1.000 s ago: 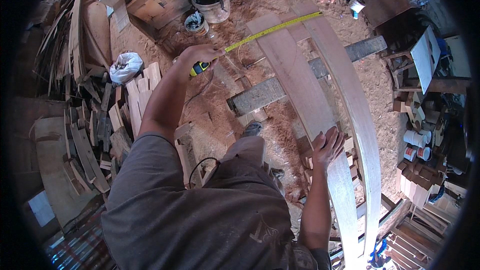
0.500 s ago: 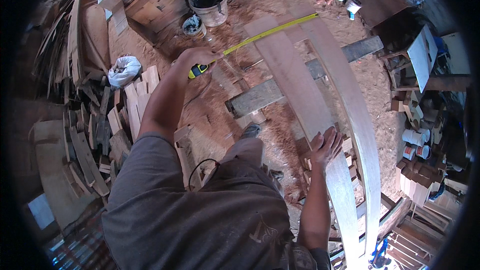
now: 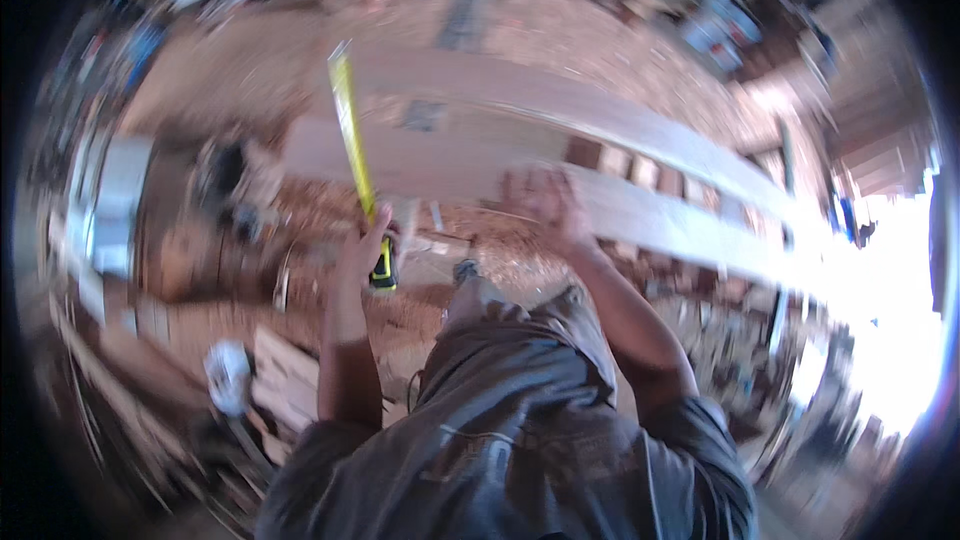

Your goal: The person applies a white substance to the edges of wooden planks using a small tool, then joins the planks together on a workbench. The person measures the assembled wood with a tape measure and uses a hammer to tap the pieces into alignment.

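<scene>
My left hand (image 3: 368, 248) is closed round a yellow and black tape measure (image 3: 384, 270). From it the yellow tape blade (image 3: 352, 130) sticks out across the left ends of two long wooden planks. My right hand (image 3: 545, 202) is blurred, its fingers apart and flat over the nearer plank (image 3: 640, 215); whether the palm presses on it cannot be made out. Beyond lies the farther plank (image 3: 600, 118), roughly alongside with a gap between.
Under the planks runs a dark beam (image 3: 424, 116). A white sack (image 3: 228, 376) and loose boards (image 3: 290, 380) lie at my left. Blurred dark buckets (image 3: 225, 170) stand left of the planks. Stacked wood pieces (image 3: 690, 310) lie at my right, before a bright opening.
The whole view has swung round and blurred, so the planks now run sideways. The tape blade stays out in my left hand, and my right hand remains at the nearer plank.
</scene>
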